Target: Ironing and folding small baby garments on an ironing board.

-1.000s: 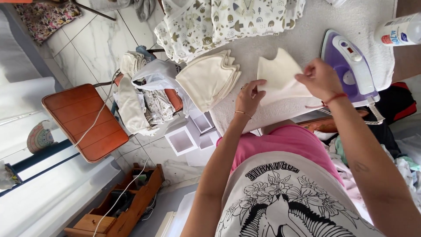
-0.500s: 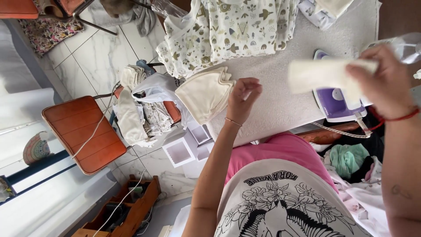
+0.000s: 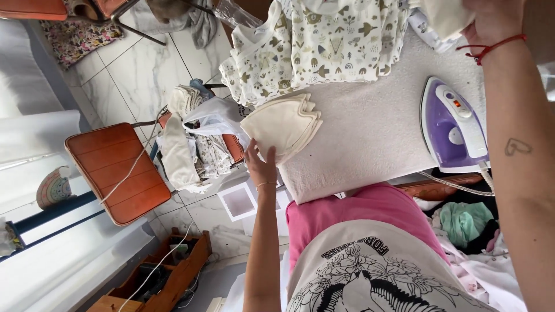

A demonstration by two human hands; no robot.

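My left hand reaches under the near edge of a stack of cream cloth pieces at the left end of the grey ironing board, fingers touching the bottom of the stack. My right hand is raised at the top right, closed on a folded cream cloth piece. A purple and white iron stands on the board's right end. Printed baby garments lie across the far part of the board.
An orange wooden chair stands to the left, a white cord draped over it. A second chair holds piled clothes and a plastic bag. A wooden crate sits on the tiled floor. More clothes lie at the right.
My right hand lifted one cream piece off the board and carried it up to the right. My left hand slid down to the near edge of the cream stack.
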